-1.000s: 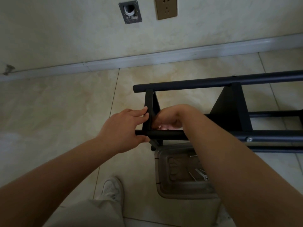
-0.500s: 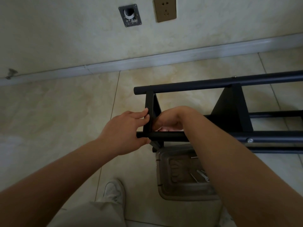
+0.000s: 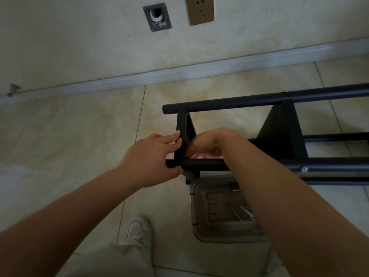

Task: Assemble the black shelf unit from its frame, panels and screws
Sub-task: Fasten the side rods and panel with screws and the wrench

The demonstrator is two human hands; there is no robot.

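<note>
Left hand (image 3: 151, 156) fingers (image 3: 173, 139) pinch the end panel (image 3: 180, 136); right hand's (image 3: 205, 144) hidden behind it.

Dim, flat indoor light; soft shadows; wide-angle bending at the edges; slightly soft focus throughout.

A brass-coloured wall socket (image 3: 200, 10) sits high on the pale plastered wall (image 3: 79, 47), with a grey metal plate (image 3: 157, 17) holding a round opening just to its left. A light baseboard (image 3: 179, 73) runs along the foot of the wall, and a small fitting (image 3: 13, 89) sticks out near its left end. Glossy beige floor tiles (image 3: 69, 136) spread below. A white sneaker (image 3: 139, 230) and a light trouser leg (image 3: 111, 260) show at the bottom.
</note>
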